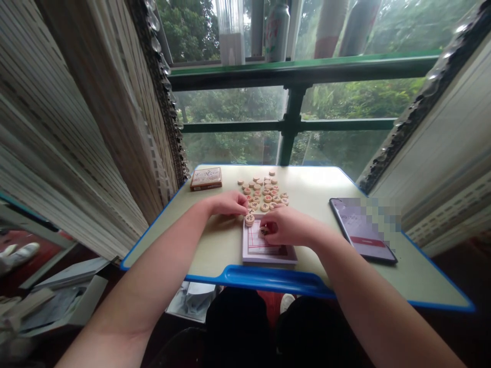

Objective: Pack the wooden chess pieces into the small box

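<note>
A small open box with a red grid paper inside lies near the front edge of the desk. My right hand rests over the box, fingers pinched on a round wooden chess piece. My left hand is curled beside a short stack of pieces at the box's far left corner. Several loose wooden chess pieces lie scattered just beyond both hands.
A brown box lid sits at the desk's far left. A phone lies to the right. The desk has a blue rim and faces a green-framed window. Bottles stand on the sill. Papers lie on the floor left.
</note>
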A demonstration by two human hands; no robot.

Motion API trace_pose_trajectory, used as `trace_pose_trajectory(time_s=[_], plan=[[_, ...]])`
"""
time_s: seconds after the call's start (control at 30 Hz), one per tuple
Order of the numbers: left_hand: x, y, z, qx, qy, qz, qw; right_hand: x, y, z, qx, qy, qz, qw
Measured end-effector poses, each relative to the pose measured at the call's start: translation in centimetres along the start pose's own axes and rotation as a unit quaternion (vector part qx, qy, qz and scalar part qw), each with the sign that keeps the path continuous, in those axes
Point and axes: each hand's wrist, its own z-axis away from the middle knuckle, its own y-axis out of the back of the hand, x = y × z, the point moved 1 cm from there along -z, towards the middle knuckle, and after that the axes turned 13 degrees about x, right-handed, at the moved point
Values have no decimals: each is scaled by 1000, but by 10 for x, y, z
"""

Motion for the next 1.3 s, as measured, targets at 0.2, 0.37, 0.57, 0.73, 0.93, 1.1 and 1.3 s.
trace_pose_trajectory(time_s=[0.2,0.37,0.57,0.73,0.93,1.1,1.3], plan=[[-1,0,-2,-2,7,6,1000,-1,-1,-1,10,-26,-16,999],[1,1,-2,-20,21,10,1000,-6,-7,-3,18,-18,-20,999],[2,1,-1,-27,11,13,999,-7,-13,-7,36,-15,-26,999],[4,3,2,-42,5,3,999,-7,-11,-7,35,-23,-16,999],[2,4,1,-53,17,10,998,-6,-13,-5,45,-11,-21,999],[0,4,1,-44,20,6,999,-4,-16,-8,52,-5,36,998],[0,5,1,-53,21,19,998,-5,-15,-9,50,-14,79,996]])
